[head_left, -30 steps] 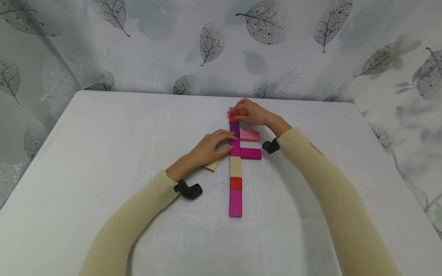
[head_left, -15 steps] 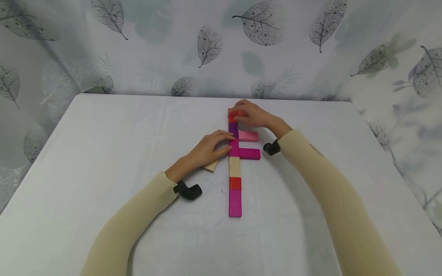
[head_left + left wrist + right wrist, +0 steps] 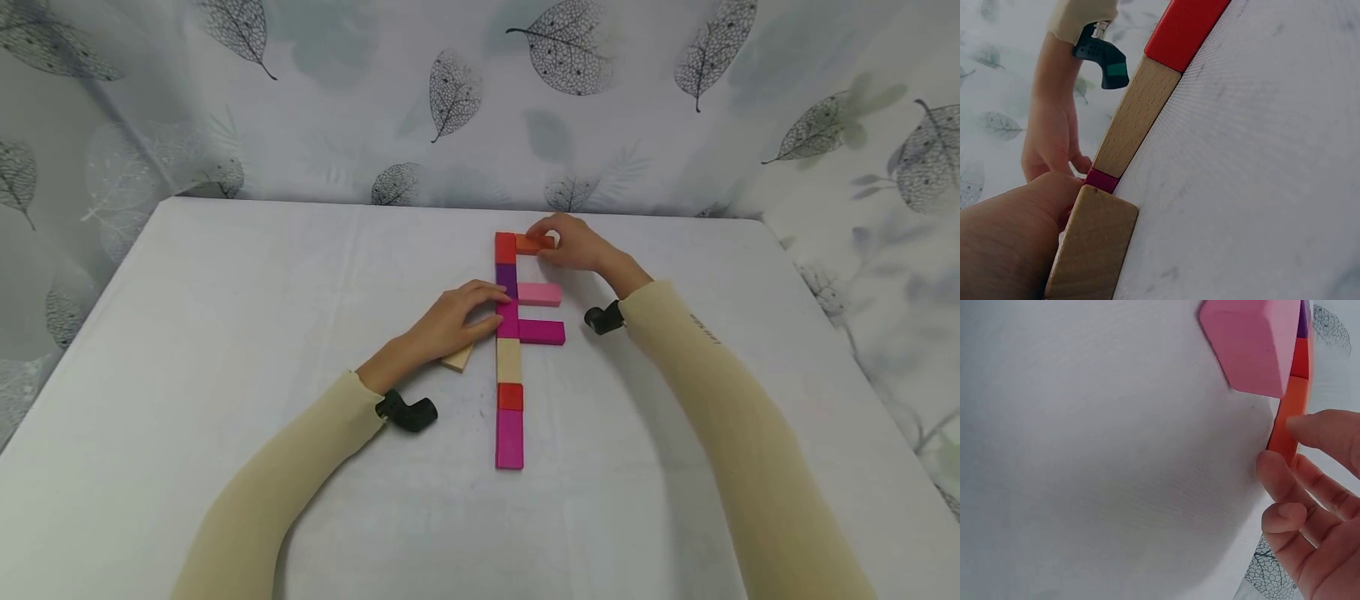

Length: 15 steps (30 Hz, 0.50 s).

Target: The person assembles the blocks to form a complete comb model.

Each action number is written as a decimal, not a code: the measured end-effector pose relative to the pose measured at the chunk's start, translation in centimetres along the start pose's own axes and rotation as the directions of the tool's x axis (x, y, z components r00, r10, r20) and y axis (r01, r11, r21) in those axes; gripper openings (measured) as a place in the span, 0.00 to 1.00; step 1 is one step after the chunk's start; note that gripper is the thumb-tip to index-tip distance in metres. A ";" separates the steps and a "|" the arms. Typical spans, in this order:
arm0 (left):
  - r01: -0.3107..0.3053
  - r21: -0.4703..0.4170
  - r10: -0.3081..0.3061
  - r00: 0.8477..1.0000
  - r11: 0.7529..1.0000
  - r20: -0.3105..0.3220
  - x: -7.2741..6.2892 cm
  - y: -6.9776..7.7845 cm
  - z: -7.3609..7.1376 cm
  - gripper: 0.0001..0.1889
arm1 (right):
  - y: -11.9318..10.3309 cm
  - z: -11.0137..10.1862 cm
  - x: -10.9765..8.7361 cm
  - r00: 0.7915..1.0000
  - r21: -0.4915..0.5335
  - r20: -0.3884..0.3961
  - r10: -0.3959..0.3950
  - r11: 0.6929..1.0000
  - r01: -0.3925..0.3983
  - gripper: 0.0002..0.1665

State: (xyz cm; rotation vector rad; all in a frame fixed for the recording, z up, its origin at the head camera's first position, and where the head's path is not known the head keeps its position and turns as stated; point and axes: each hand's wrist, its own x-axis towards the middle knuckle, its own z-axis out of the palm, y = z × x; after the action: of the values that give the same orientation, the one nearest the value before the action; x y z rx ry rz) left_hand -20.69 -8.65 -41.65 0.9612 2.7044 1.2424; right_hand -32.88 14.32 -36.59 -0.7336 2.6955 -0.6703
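Observation:
In the head view, several coloured blocks form a long column on the white table. My right hand (image 3: 581, 245) pinches an orange block (image 3: 528, 245) between thumb and fingers, its left end against the red block (image 3: 505, 248) at the column's far end. The right wrist view has this orange block (image 3: 1291, 409) partly behind the fingertips. My left hand (image 3: 450, 323) rests with its fingertips on the column, at the magenta block (image 3: 508, 323) beside the purple block (image 3: 507, 277). A loose-looking wooden block (image 3: 457, 359) lies partly under that hand.
A pink block (image 3: 542, 294) and another magenta block (image 3: 543, 332) jut rightward from the column. Nearer stand a wooden block (image 3: 508, 361), a red block (image 3: 510, 397) and a magenta block (image 3: 510, 440). A leaf-patterned curtain (image 3: 337, 92) hangs behind the table's far edge.
My right hand has shifted right from the red end block, uncovering it; more of the orange block beside it now shows. The left hand stays in place.

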 end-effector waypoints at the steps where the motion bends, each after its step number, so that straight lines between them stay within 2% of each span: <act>1: -0.001 -0.003 0.001 1.000 1.000 0.000 0.0 0.0 0.0 0.19 | 0.0 0.1 0.0 1.000 0.003 -0.006 0.001 1.000 -0.001 0.24; 11: 0.001 0.008 -0.001 1.000 1.000 0.005 0.1 0.0 0.1 0.19 | 0.2 0.3 -0.2 0.998 0.025 -0.057 -0.019 0.999 0.020 0.23; 15: -0.004 0.010 0.004 1.000 1.000 -0.006 0.0 -0.2 0.1 0.19 | 0.2 0.4 -0.7 0.995 0.040 -0.100 -0.002 0.999 0.006 0.25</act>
State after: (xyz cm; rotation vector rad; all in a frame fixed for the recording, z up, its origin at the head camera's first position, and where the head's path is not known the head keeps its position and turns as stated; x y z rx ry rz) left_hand -20.78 -8.66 -41.80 0.9662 2.7167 1.2360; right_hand -32.26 14.69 -36.93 -0.7130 2.7627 -0.7796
